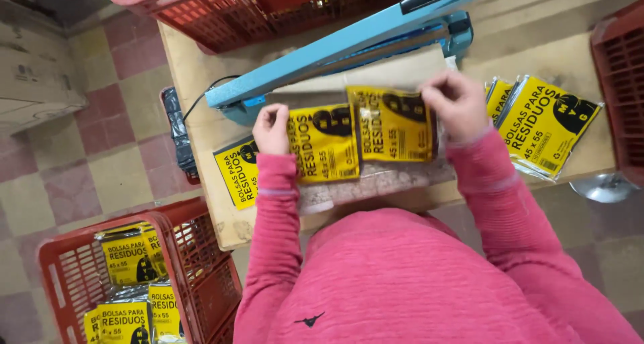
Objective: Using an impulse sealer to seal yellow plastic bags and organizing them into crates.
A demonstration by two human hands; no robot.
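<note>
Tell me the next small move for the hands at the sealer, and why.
Probably slide the yellow packet in the right hand forward under the raised blue sealer arm: its top edge lies just short of the bar, and the left hand steadies a second packet beside it.

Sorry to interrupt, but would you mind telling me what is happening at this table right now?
A person in a pink top holds yellow-and-black packets at a blue heat sealer on the wooden table. The left hand pinches one packet, the right hand another packet. More lie in a stack to the right and in a red crate below.
</note>
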